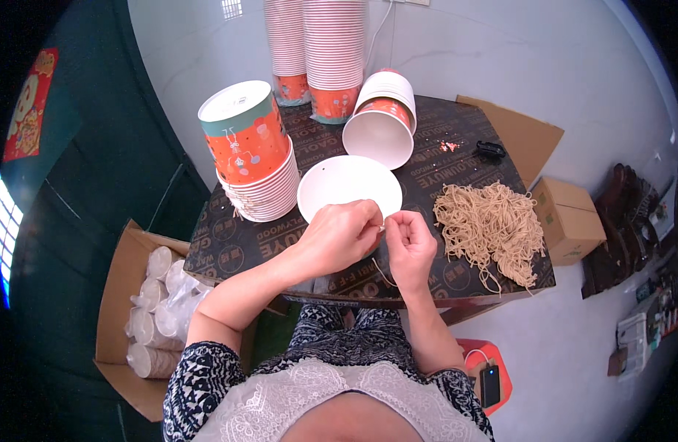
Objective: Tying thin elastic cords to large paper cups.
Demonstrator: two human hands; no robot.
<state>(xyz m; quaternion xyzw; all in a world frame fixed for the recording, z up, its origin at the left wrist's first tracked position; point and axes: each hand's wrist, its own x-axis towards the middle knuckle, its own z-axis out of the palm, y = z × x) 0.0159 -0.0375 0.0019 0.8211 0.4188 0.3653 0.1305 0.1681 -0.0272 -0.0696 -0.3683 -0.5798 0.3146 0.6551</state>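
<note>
My left hand [343, 234] and my right hand [410, 247] meet over the near edge of a white paper tub [346, 177]. Both are closed in a pinch on a thin beige cord [384, 273], whose loose end dangles below between them. The tub's pale round face has a small dark spot near its far left rim; its near side is hidden behind my hands. To the right lies a tangled heap of beige cords [490, 232]. Left of the tub stands a stack of nested paper tubs [247, 151], orange and green with white rims, the top one upside down.
Tall stacks of paper tubs [333, 55] stand against the wall. More nested tubs [379, 132] lie on their side. Small red-and-white bits [448, 146] and a black object [490, 149] are at the far right. A carton of wrapped tubs [114, 324] sits lower left.
</note>
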